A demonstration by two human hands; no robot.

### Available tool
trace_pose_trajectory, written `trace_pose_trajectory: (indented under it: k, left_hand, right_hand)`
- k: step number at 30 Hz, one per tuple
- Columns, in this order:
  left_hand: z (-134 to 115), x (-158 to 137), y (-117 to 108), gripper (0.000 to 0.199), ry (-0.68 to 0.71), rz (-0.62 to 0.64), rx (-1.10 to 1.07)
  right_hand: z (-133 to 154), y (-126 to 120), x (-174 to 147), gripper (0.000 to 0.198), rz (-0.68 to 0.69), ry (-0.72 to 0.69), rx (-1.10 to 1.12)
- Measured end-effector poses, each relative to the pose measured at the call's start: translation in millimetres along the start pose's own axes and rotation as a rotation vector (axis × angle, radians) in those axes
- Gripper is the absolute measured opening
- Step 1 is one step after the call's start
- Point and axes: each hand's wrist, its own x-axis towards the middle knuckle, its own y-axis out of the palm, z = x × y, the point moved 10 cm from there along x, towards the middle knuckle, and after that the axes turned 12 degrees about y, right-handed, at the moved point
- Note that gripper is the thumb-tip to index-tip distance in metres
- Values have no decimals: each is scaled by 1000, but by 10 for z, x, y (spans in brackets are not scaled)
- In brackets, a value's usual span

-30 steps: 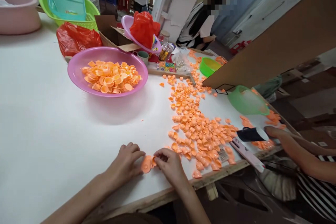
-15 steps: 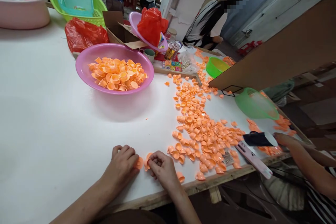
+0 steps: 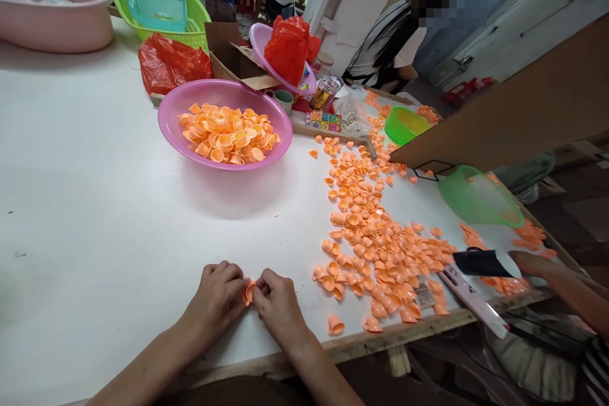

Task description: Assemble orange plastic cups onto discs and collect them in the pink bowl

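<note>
My left hand [image 3: 219, 295] and my right hand [image 3: 278, 304] meet over the white table near its front edge. Between their fingertips is a small orange plastic cup [image 3: 249, 292], partly covered by the fingers. Both hands are closed in a pinch on it; whether a second piece is pressed against it is hidden. Right of my hands spreads a heap of loose orange toy cups [image 3: 375, 241], with a single cup [image 3: 335, 324] lying nearest my right wrist. A pink bowl [image 3: 190, 152] beyond my hands holds many small orange pieces.
A co-worker's hand [image 3: 528, 263] is at the right edge beside a dark cylinder [image 3: 480, 262] and a pale pink bar-shaped object [image 3: 476, 304]. Green baskets [image 3: 480, 196], a cardboard panel [image 3: 504, 95], a red bag [image 3: 174, 66] and a pink tub [image 3: 57, 25] stand around the table.
My right hand has moved left and brought its orange cup against the orange piece at my left fingertips. The gap between the hands has closed. The view has shifted slightly.
</note>
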Motion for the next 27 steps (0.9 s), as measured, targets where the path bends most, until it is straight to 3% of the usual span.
trace_pose_trajectory:
  k: [7,12,17,23,27]
  left_hand:
    - [139,-3,90,14,-413,59,-338]
    - [185,8,190,16,-361,48,-463]
    - [328,-40,199,19,-479,28,-359]
    - [310,-142,237,22,-413,-75,-354]
    - [299,-153,290,16,-356,-80,-325]
  right_hand:
    - [24,-40,-35,16,-16,-37,-38]
    - [55,-21,-45,17,-10,-53,-28]
    - [91,27,-31,19,10,-56,-62]
    - [23,92,-100,19,-69,-45,-5]
    - [8,72,-59,17,53,-49,83]
